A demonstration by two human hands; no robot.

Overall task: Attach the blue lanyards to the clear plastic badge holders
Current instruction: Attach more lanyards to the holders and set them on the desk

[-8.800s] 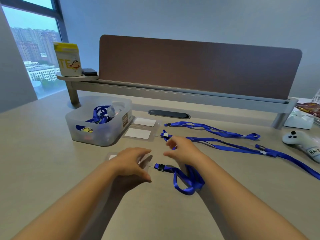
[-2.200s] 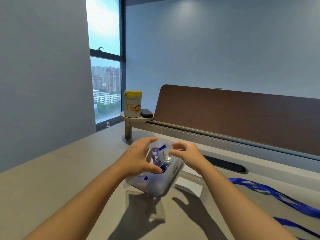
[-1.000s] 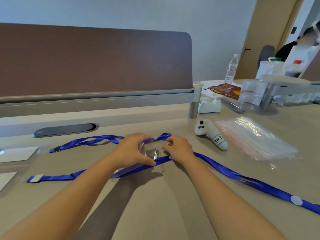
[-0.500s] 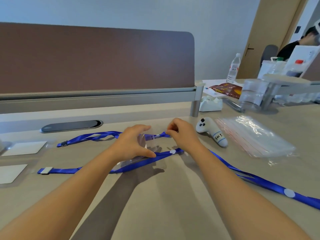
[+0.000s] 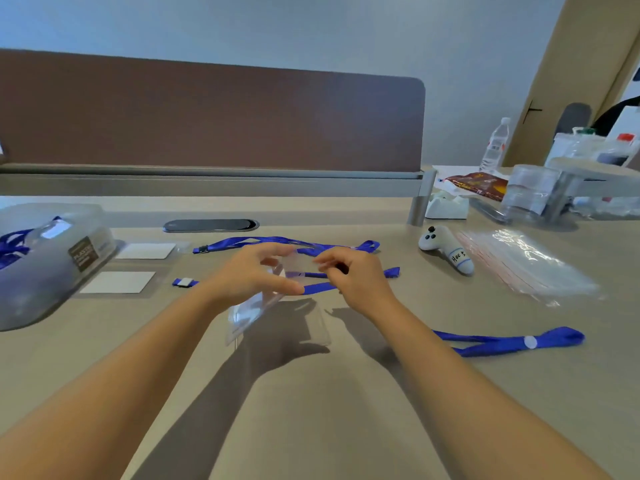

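Since half a second ago both hands have risen a little off the desk (image 5: 311, 410), and the view has swung left, so the bin (image 5: 45, 268) with its spare lanyards now shows at the left edge.

I pinch the clear holder (image 5: 256, 306) in my left hand (image 5: 249, 278), thumb under and fingers over its top edge; it tilts down toward me, its lower end near the desk. My right hand (image 5: 353, 278) is closed on the end of a blue lanyard (image 5: 318, 287), right at the holder's top edge, so the two meet between my fingertips. Whether the clip is through the slot I cannot tell; my fingers cover it. That strap runs on under my right wrist and loops out on the desk to my right (image 5: 512, 341).

Behind my hands a second lanyard (image 5: 263, 242) lies along the desk, and a strap end with a white tab (image 5: 185, 282) sits just left of my left wrist. Two carded holders (image 5: 117, 282) lie beside the bin. To the right are a white controller (image 5: 446, 249) and a stack of plastic sleeves (image 5: 526, 268), both well clear of my hands.
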